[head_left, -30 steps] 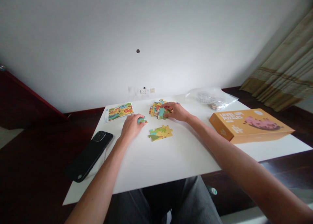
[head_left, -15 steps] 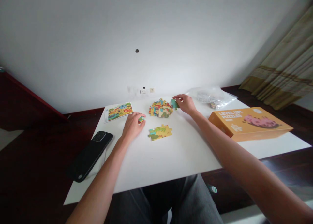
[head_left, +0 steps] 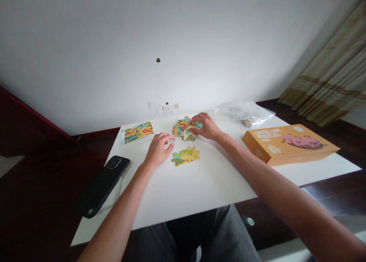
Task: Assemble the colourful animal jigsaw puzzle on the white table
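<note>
My right hand (head_left: 206,126) is over the right side of a pile of jigsaw puzzle pieces (head_left: 179,127), its fingertips closed on a puzzle piece there. Part of a teal piece shows between its fingers. My left hand (head_left: 158,148) rests on the table to the left of the pile, thumb and fingers apart. Beneath its fingers peeks a small reddish piece, mostly hidden. In front of the pile, between my hands, lies a joined strip of yellow and green puzzle pieces (head_left: 186,156).
On the white table (head_left: 183,193), a picture card (head_left: 138,132) lies at the back left and a black phone (head_left: 104,185) at the left edge. A clear plastic bag (head_left: 243,111) sits at the back right, behind an orange puzzle box (head_left: 291,143).
My right hand has moved left, from beside the pile to over it. My left hand's fingers have spread, and the green piece no longer shows in them. The view has shifted slightly.
</note>
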Demonstrator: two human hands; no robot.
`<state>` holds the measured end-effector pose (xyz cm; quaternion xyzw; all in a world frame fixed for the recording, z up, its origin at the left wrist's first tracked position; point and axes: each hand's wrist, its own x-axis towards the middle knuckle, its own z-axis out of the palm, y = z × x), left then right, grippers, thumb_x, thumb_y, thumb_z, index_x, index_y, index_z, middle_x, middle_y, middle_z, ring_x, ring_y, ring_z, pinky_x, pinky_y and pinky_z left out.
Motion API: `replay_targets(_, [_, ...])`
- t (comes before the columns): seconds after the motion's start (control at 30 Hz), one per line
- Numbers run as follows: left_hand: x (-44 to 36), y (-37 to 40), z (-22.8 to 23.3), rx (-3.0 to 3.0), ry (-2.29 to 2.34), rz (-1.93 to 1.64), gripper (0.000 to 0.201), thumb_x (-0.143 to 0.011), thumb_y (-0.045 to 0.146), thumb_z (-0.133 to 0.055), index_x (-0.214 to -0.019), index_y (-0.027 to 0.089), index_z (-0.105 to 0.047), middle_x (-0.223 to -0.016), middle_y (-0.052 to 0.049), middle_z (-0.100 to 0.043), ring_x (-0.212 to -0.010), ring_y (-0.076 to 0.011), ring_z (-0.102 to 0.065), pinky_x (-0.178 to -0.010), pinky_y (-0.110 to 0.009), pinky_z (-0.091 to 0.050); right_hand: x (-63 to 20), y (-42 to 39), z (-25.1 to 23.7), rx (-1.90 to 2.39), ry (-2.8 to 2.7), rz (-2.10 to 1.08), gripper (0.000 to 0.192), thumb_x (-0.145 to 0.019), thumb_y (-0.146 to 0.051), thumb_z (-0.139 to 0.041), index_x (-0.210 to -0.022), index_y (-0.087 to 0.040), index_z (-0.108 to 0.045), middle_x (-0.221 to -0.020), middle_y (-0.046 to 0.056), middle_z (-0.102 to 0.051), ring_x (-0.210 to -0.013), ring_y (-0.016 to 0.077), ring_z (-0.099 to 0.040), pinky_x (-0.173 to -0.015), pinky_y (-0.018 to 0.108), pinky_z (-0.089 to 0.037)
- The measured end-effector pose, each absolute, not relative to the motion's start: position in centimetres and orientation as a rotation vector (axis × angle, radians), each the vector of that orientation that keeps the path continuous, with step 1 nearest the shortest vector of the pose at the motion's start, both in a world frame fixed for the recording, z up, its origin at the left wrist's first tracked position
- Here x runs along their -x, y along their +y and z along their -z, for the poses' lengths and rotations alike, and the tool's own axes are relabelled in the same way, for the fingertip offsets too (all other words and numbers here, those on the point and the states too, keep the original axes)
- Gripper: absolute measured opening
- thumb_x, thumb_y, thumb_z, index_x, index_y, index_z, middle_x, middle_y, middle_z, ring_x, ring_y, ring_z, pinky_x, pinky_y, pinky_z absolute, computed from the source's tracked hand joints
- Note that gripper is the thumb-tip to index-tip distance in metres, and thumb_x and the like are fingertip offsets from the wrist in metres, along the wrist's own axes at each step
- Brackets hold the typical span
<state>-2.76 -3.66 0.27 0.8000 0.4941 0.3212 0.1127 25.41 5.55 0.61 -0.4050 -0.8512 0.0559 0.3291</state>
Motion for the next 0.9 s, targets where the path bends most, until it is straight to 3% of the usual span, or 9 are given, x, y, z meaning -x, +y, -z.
replay_targets(0.1, [2.4,-3.9,-0.5,-2.325,1.435,-0.916,0.022,-0.093,0.02,-0.061,-0.109,0.027,-0.075,-0.118,-0.005,-0.069,-0.117,-0.0246,-0.061,-0.098,-0.039,-0.056,-25.4,5.6,-0.1,1.125,-2.284,-0.162,0.048,-0.086,-0.045,-0.079,-0.129,-0.026,-0.073,-0.14,0.012,-0.066,-0.135,0.0342,-0.052,-0.118,0.05,-0.036])
replay_targets(0.2, [2.2,-4.1,-0.8,-2.294,1.434,-0.945,0.023,-0.093,0.02,-0.06,-0.109,0.027,-0.075,-0.12,-0.006,-0.069,-0.118,-0.0245,-0.06,-0.095,-0.038,-0.058,-25.8,6.0,0.3,1.18,-2.261,-0.134,0.074,-0.083,-0.045,-0.08,-0.15,-0.023,-0.057,-0.153,0.017,-0.054,-0.142,0.0379,-0.045,-0.12,0.055,-0.033])
replay_targets(0.33, [2.2,-4.1,-1.0,-2.279,1.436,-0.992,0.023,-0.093,0.019,-0.06,-0.108,0.027,-0.075,-0.119,-0.005,-0.069,-0.118,-0.0235,-0.06,-0.088,-0.034,-0.06,-26.7,6.9,0.7,1.201,-2.203,-0.117,0.054,-0.088,-0.02,-0.064,-0.142,-0.019,-0.063,-0.143,0.015,-0.063,-0.135,0.0324,-0.054,-0.121,0.051,-0.034])
replay_targets(0.5, [2.3,-4.0,-0.8,-2.275,1.428,-1.007,0.022,-0.092,0.019,-0.06,-0.106,0.027,-0.075,-0.118,-0.005,-0.07,-0.118,-0.0233,-0.061,-0.092,-0.036,-0.059,-28.0,7.9,1.1,1.331,-2.111,-0.15,0.049,-0.084,-0.008,-0.056,-0.13,-0.017,-0.07,-0.134,0.014,-0.07,-0.128,0.0302,-0.06,-0.118,0.049,-0.04])
replay_targets(0.67, [2.2,-4.2,-0.9,-2.269,1.421,-0.998,0.021,-0.093,0.02,-0.059,-0.106,0.026,-0.075,-0.117,-0.005,-0.07,-0.118,-0.0236,-0.061,-0.093,-0.036,-0.059,-27.5,7.1,0.3,1.282,-2.093,-0.2,0.04,-0.093,-0.023,-0.062,-0.132,-0.016,-0.07,-0.133,0.016,-0.07,-0.124,0.0308,-0.064,-0.114,0.047,-0.044])
replay_targets(0.77, [2.2,-4.2,-1.0,-2.274,1.432,-0.981,0.021,-0.093,0.021,-0.059,-0.105,0.027,-0.075,-0.116,-0.006,-0.07,-0.118,-0.0242,-0.061,-0.093,-0.037,-0.059,-26.4,6.1,-0.3,1.174,-2.252,-0.344,0.053,-0.088,-0.036,-0.078,-0.137,-0.02,-0.068,-0.134,0.013,-0.071,-0.122,0.0305,-0.066,-0.11,0.043,-0.048])
replay_targets(0.9, [2.2,-4.2,-1.2,-2.277,1.435,-0.989,0.02,-0.093,0.021,-0.06,-0.103,0.027,-0.076,-0.115,-0.005,-0.07,-0.117,-0.0239,-0.061,-0.094,-0.037,-0.058,-25.6,5.5,-0.7,1.198,-2.282,-0.367,0.051,-0.087,-0.029,-0.079,-0.136,-0.022,-0.069,-0.128,0.011,-0.074,-0.117,0.0293,-0.069,-0.105,0.041,-0.05])
